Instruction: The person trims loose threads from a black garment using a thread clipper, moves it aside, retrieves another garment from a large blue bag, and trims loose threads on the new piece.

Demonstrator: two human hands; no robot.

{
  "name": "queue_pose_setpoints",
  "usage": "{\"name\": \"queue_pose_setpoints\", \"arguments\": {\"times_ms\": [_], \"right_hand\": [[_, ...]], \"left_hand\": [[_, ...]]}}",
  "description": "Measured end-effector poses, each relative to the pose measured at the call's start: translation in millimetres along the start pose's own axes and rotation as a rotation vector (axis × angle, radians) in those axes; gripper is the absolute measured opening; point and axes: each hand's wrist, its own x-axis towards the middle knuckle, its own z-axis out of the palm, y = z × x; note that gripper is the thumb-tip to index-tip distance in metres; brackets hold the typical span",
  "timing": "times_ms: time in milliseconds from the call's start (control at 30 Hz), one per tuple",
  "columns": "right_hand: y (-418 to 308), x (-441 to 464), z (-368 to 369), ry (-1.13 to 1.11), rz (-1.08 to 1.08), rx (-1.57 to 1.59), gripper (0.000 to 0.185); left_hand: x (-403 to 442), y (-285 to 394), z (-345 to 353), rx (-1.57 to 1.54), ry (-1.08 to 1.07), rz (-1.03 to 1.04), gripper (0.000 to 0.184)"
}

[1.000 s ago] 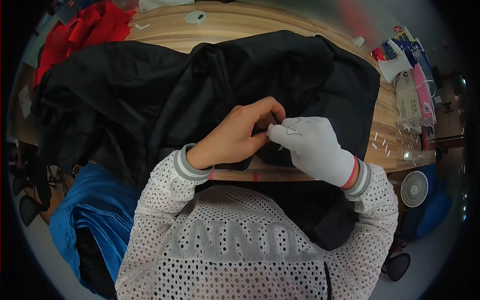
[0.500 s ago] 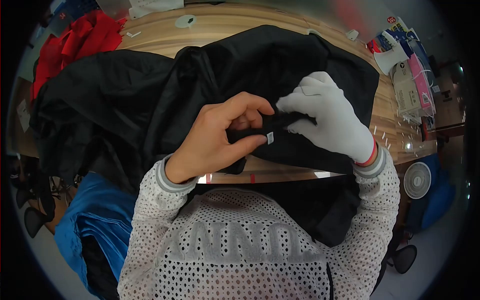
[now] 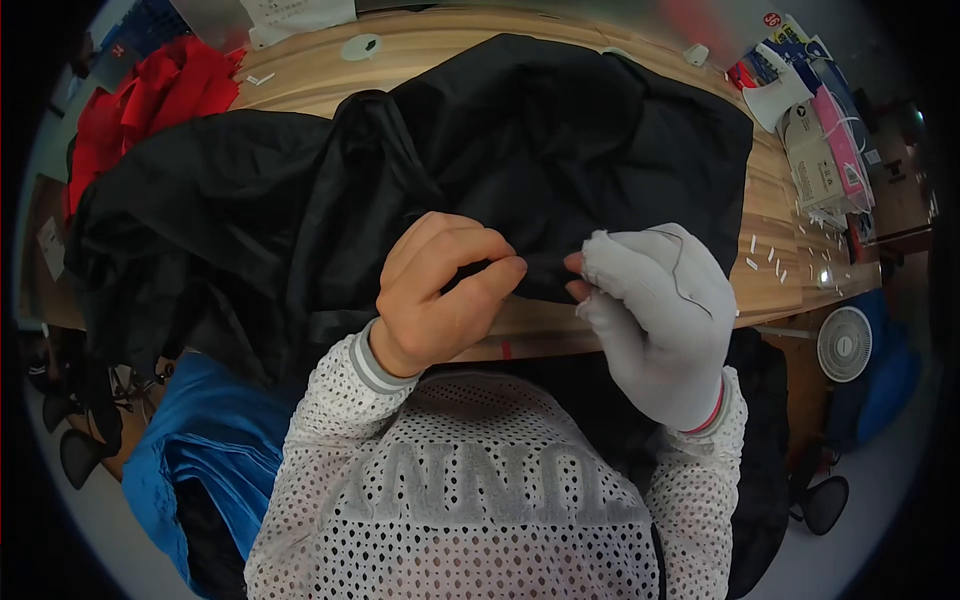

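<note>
Black fabric (image 3: 560, 130) lies in broad folds over the wooden table. My left hand (image 3: 445, 290) is bare, its thumb and forefinger pinched together at the fabric's near edge; whatever is between them is too dark to make out. To its right, my right hand (image 3: 655, 310) wears a white glove with bare fingertips showing. Its thumb and forefinger are slightly apart, pointing at the left hand, with dark cloth behind them. A thin dark thread (image 3: 680, 270) runs over the back of the glove. The white label is out of sight.
Red cloth (image 3: 160, 90) lies at the far left of the table (image 3: 430, 45). Blue fabric (image 3: 200, 440) hangs at the lower left. A box (image 3: 815, 160), a megaphone (image 3: 775, 98) and small white pieces are on the right. A white fan (image 3: 845, 344) stands beyond the table.
My hands have come lower, and the right has turned, its fingertips now facing the left hand. The white label seen at my left thumb has gone from view.
</note>
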Motion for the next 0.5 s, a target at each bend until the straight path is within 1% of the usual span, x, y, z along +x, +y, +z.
{"name": "queue_pose_setpoints", "arguments": {"times_ms": [67, 133, 200, 233, 300, 333, 400, 433, 500], "right_hand": [[-8.9, 4.1, 3.8, -0.069, 0.099, 0.057, 0.029], [-11.4, 5.8, 10.0, -0.064, 0.118, 0.065, 0.028], [-12.6, 7.5, 14.0, -0.06, 0.087, -0.07, 0.028], [-11.5, 1.1, 13.2, 0.041, -0.024, -0.167, 0.027], [-15.7, -22.8, 19.8, 0.138, -0.245, -0.131, 0.029], [-20.0, -40.2, 27.5, 0.134, -0.349, 0.002, 0.031], [-21.3, -68.9, 51.9, -0.307, -0.106, -0.194, 0.032], [-6.8, -85.0, 69.0, -0.428, 0.085, -0.317, 0.035], [22.0, -101.4, 91.4, -0.475, 0.121, -0.644, 0.04]], "left_hand": [[0.5, 2.2, -0.1, 0.0, -0.006, -0.025, 0.023], [0.8, 4.0, -1.0, 0.0, -0.01, -0.034, 0.023], [1.5, 5.1, -1.0, -0.008, -0.015, -0.047, 0.023], [3.1, 3.4, -0.4, -0.011, -0.021, -0.102, 0.022], [6.1, -0.9, 1.3, 0.01, -0.027, -0.239, 0.02], [6.8, -6.3, 2.0, 0.013, -0.026, -0.244, 0.02], [8.3, -16.4, 4.4, -0.031, -0.035, -0.262, 0.02], [11.8, -15.1, 3.6, -0.02, -0.047, -0.264, 0.022], [15.3, -14.4, 5.2, -0.032, -0.08, -0.257, 0.021]]}}
